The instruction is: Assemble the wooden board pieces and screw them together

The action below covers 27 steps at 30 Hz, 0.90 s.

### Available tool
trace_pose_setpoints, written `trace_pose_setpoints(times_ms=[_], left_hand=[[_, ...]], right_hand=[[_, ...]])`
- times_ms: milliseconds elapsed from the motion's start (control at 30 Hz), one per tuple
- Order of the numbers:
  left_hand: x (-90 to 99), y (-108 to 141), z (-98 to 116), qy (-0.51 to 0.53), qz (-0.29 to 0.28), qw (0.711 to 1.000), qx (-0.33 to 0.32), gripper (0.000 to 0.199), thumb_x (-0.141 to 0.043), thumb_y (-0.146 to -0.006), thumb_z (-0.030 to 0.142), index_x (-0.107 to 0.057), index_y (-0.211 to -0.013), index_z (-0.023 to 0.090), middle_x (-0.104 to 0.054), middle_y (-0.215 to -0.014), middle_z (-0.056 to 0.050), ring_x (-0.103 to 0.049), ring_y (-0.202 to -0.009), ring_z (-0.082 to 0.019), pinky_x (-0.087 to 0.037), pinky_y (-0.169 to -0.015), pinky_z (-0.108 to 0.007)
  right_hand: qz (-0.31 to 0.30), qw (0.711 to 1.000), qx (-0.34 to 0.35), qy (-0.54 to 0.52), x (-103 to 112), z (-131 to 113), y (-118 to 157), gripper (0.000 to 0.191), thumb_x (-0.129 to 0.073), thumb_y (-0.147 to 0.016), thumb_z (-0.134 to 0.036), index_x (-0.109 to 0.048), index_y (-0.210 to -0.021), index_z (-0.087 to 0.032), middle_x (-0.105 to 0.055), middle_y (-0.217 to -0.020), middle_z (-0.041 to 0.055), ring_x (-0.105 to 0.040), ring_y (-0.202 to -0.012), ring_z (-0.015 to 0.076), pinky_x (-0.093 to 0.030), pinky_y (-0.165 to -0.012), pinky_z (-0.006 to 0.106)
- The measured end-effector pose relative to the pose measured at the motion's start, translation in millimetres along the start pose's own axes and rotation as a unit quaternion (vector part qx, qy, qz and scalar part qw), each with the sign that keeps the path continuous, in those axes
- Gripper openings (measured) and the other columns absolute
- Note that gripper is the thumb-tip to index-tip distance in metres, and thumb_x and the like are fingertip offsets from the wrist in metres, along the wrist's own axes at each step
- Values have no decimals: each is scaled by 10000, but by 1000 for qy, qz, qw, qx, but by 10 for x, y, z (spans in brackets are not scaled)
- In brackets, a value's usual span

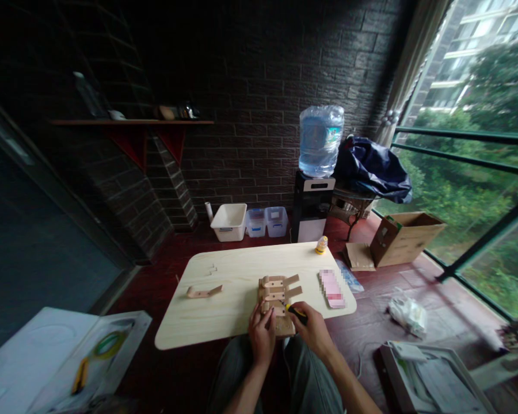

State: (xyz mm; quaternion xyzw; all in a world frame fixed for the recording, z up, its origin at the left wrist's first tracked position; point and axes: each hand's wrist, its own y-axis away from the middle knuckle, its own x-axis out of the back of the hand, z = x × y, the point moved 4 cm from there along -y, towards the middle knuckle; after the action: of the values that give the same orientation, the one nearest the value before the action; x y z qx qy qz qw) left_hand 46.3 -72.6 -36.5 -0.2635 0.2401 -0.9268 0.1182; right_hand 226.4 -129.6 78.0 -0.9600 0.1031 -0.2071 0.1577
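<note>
A wooden block assembly (274, 296) with several curved wooden pieces fixed on it lies at the front edge of the pale table (237, 276). My left hand (262, 333) is closed on the near left part of the assembly, fingertips at one wooden piece. My right hand (313, 328) grips a yellow and black screwdriver (297, 313), its tip pointing left at the nearest piece. Whether the tip sits in a screw is too small to tell. A separate curved wooden piece (204, 292) lies at the left of the table, with small screws (213, 268) behind it.
A pink pad (331, 288) and a yellow-capped container (322, 245) are on the table's right side. Plastic bins (229, 222) and a water dispenser (314, 207) stand behind it. An open toolbox (107, 351) is at lower left, a cardboard box (403, 238) at right.
</note>
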Motion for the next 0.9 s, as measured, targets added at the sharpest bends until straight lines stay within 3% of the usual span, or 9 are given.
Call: trace_pose_setpoints(times_ms=[167, 400, 700, 900], left_hand=[[11, 9, -40, -18, 0, 1000, 5, 362, -539, -951, 498, -775, -1116, 279, -694, -1259, -117, -563, -1306, -341, -496, -1054, -565], [8, 21, -64, -38, 24, 999, 22, 333, -588, -932, 515, -795, -1037, 276, -694, -1184, -134, -602, -1210, -342, -507, -1018, -557], [-3, 70, -75, -51, 30, 998, 13, 327, -578, -946, 481, -785, -1063, 256, -663, -1216, -132, -593, -1215, -329, -505, -1015, -526], [27, 34, -33, -79, 13, 997, -11, 356, -523, -976, 466, -785, -1080, 247, -665, -1207, -129, -592, -1191, -311, -508, -993, -491]], right_hand=[[-1, 999, -22, 25, -101, 94, -92, 290, -616, -917, -468, -754, -1016, -233, -777, -922, 76, -732, -842, 244, -579, -764, 338], [84, 996, -42, -8, -147, 325, 39, 417, -567, -943, -541, -721, -1088, -181, -765, -1028, 136, -722, -919, 267, -602, -793, 382], [44, 998, -36, -17, -226, 308, 16, 359, -556, -957, -488, -683, -1102, -186, -749, -1070, 129, -705, -994, 258, -573, -877, 383], [-6, 999, -32, -13, -256, 215, -54, 247, -547, -965, -405, -622, -1067, -192, -739, -959, 88, -695, -872, 212, -551, -749, 305]])
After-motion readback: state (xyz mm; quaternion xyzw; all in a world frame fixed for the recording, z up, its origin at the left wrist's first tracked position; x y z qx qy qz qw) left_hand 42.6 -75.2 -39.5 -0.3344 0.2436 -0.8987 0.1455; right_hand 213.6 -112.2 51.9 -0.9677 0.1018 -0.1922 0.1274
